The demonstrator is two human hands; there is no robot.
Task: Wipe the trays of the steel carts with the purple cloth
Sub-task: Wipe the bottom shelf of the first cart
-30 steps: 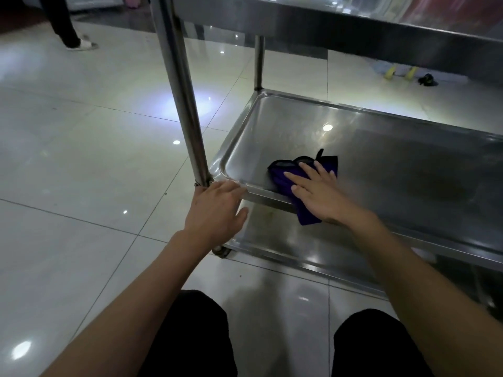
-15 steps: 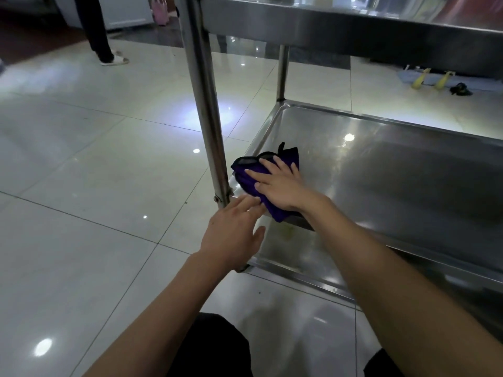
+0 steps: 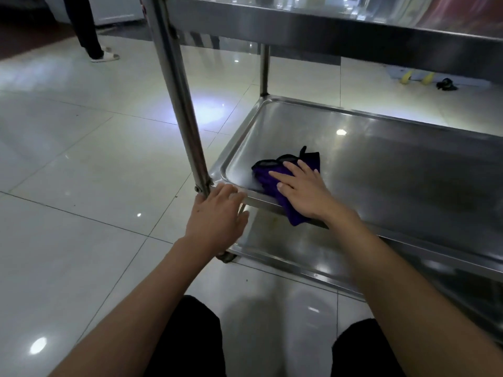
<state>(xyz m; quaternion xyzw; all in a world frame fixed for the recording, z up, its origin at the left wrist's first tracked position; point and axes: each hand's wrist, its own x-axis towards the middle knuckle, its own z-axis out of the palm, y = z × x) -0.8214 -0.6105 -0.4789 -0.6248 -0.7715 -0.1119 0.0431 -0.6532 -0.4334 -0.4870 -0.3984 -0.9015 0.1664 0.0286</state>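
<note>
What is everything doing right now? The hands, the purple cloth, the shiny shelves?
right hand: flat, fingers straight, pressing on the cloth.
purple cloth: bunched up, lying in the middle tray, one end hanging over the near rim.
left hand: resting on the tray's near corner by the post, fingers relaxed.
middle tray: holds only the cloth, shiny.
bottom tray: nothing seen on it, partly hidden.
cart post: upright.

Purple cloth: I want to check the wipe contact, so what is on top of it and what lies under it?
The right hand presses flat on the purple cloth, which lies on the middle tray and drapes over its front rim. The steel directly beneath is hidden.
</note>
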